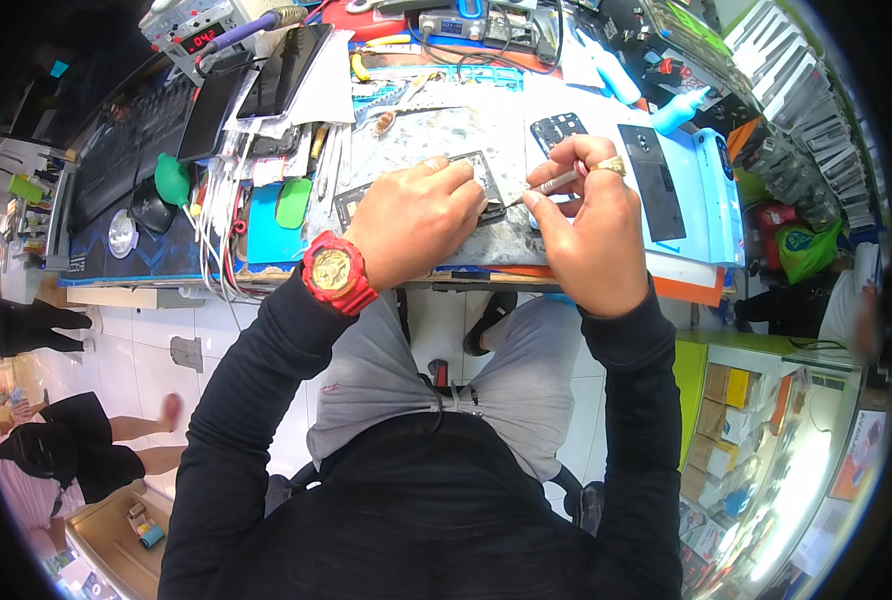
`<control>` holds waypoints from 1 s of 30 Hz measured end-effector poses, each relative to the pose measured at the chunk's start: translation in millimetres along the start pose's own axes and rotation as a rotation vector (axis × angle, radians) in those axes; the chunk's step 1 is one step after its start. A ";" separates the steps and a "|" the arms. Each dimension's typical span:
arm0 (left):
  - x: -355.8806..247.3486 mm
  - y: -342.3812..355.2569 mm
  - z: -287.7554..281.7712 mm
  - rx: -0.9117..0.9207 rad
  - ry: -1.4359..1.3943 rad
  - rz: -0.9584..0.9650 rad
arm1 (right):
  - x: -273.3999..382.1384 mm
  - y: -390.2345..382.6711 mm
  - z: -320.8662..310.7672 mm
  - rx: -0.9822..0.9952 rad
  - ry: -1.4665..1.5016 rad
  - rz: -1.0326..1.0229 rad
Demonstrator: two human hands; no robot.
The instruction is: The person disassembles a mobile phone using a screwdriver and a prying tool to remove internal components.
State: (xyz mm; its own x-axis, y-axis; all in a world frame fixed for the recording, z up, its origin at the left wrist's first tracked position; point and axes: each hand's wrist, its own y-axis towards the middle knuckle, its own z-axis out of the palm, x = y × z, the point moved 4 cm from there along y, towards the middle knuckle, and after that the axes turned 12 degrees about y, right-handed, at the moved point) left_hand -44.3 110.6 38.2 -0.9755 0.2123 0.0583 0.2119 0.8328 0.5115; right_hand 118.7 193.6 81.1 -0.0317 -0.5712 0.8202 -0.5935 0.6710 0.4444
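Observation:
An opened phone body [484, 170], dark-framed with its inner side showing, lies on the worn, light work surface [446, 130]. My left hand [413, 215] presses down over its middle with curled fingers, hiding much of it. A red watch is on that wrist. My right hand [594, 225], with a ring on one finger, pinches a slim pen-like tool [558, 183]. The tool's thin tip points left and down at the phone's right end; whether it touches cannot be made out. Beyond my right hand lies a dark phone part [558, 130] with several round openings.
A dark phone back panel [654, 183] lies on the right by a blue box [718, 190] and a light-blue bottle [678, 110]. Cables [221, 215], a green blower bulb [172, 180] and phones [286, 70] crowd the left. A soldering iron [251, 28] rests behind.

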 end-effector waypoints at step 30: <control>27.1 54.8 26.6 0.066 -0.044 -0.137 | -48.5 7.9 -90.8 -0.536 0.126 0.142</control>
State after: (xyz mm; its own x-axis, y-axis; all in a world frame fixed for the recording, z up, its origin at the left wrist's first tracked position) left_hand -57.6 175.7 45.1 -0.9922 0.1155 -0.0466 0.0819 0.8871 0.4542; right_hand 188.6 269.5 77.6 0.0341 -0.4192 0.9072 -0.0979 0.9020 0.4205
